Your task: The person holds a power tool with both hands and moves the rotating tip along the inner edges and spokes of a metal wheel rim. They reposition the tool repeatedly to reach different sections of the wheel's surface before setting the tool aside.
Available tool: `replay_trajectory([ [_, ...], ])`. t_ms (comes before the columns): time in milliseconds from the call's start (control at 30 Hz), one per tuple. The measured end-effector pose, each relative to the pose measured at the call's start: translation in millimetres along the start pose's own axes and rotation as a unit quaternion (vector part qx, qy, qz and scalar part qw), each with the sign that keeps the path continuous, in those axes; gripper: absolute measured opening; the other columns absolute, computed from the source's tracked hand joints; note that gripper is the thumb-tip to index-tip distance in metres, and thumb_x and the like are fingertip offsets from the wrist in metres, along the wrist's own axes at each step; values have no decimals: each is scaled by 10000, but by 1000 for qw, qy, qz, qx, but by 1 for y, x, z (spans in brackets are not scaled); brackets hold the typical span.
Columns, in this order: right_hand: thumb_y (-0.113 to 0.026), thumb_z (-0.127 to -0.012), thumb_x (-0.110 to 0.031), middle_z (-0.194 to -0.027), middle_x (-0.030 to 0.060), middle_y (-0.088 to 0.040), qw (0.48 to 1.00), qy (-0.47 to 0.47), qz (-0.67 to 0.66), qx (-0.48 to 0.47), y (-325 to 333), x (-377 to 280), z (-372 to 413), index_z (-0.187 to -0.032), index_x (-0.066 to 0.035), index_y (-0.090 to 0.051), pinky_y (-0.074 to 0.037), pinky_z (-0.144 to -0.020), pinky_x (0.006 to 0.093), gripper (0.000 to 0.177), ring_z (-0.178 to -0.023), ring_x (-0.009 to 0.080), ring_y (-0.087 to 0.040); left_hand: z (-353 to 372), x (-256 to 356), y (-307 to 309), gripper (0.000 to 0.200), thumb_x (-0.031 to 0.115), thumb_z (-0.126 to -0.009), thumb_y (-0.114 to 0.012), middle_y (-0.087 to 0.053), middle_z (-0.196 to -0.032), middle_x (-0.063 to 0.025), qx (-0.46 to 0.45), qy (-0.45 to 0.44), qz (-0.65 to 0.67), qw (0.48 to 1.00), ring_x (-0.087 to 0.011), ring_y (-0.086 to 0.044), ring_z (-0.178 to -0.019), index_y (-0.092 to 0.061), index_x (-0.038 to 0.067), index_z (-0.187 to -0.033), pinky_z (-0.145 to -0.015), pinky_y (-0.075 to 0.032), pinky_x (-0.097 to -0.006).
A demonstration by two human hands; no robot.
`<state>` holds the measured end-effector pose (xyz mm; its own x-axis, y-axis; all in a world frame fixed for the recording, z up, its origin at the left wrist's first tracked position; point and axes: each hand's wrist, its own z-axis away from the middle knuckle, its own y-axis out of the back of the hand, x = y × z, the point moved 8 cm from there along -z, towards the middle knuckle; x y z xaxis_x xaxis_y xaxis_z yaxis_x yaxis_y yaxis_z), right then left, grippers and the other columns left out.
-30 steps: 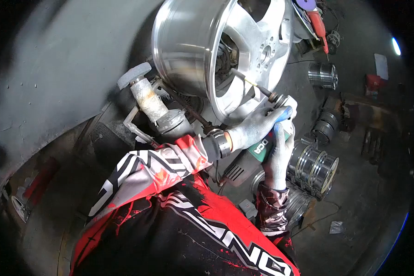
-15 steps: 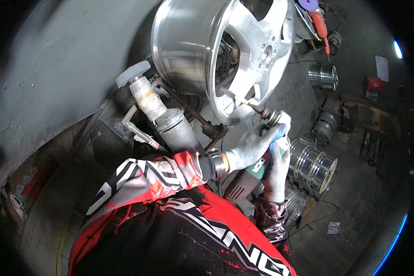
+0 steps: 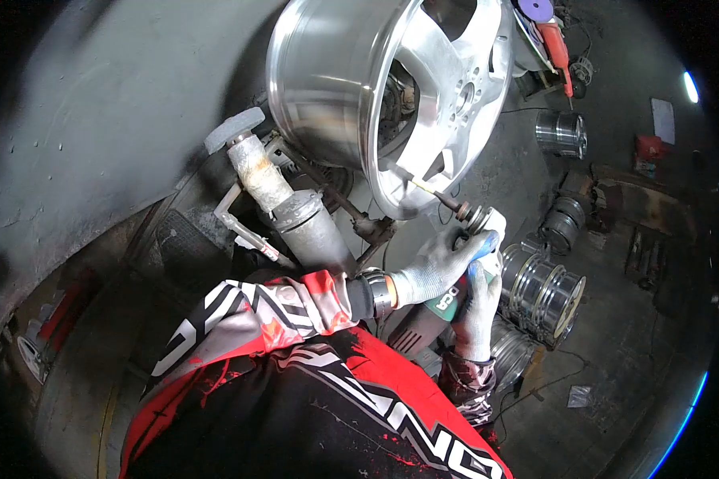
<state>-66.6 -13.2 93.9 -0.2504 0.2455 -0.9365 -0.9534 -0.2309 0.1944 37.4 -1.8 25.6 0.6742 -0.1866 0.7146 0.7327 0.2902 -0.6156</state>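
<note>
Head view: L hand [image 3: 433, 267], in a pale glove w/ blue on it, is closed round the front end of the power tool [image 3: 443, 302]; some of its fingertips are behind the tool or too blurred to make out. R hand [image 3: 478, 307], also gloved, is closed on the same tool just beside it, nearer the body; its palm side & part of its grip are hidden. Tool's green/dark casing is partly covered by both hands; lettering reads approx. "DCA", part hidden. Its rear end is by the shirt [image 3: 311, 399], edge hard to make out.

Thin shaft [image 3: 447, 199] runs from the tool's head up-left to the lower rim edge of the big alloy wheel [image 3: 323, 88]. Tip overlaps a spoke opening/rim area; can't tell if touching. Wheel's top is cut off by the frame; parts behind its spokes are only partly seen, dark.

L of the wheel's lower side: grey cylinder [image 3: 315, 231] w/ a rough pale disc [image 3: 236, 130] at its upper end. R of the hands: stacked wheels [image 3: 543, 291], lower ones part hidden by the R sleeve [image 3: 465, 383]. Top R: red tool [image 3: 554, 48] w/ purple disc [image 3: 536, 9], disc cut off at top. Frame corners are black, no detail.
</note>
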Motion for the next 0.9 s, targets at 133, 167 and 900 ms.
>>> replay_trajectory([
  [133,-618,-1010,-230,-1268,98,-618,1000,24,9,-9,-10,-14,-15,-1393,-18,-473,-511,-964,333,461,-1119,184,-629,-16,22,-3,585,537,-975,-565,-698,-1094,-135,-45,-21,-7,999,-198,-644,-1050,-653,15,-1223,-958,-467,-331],
  [167,-617,-1011,-231,-1267,96,-620,999,35,1,-10,-10,-14,-22,-1384,-19,-483,-511,-963,331,449,-1120,183,-629,-19,36,-3,596,548,-974,-557,-698,-1087,-135,-69,-26,-12,997,-195,-644,-1040,-653,12,-1215,-952,-468,-331],
  [900,-628,-1002,-239,-1272,98,-616,999,36,5,5,-11,-7,-14,-1399,-14,-463,-514,-951,327,485,-1115,181,-628,-9,47,1,580,548,-988,-534,-725,-1041,-132,-72,-147,-91,982,-178,-671,-991,-692,20,-1171,-888,-499,-326],
])
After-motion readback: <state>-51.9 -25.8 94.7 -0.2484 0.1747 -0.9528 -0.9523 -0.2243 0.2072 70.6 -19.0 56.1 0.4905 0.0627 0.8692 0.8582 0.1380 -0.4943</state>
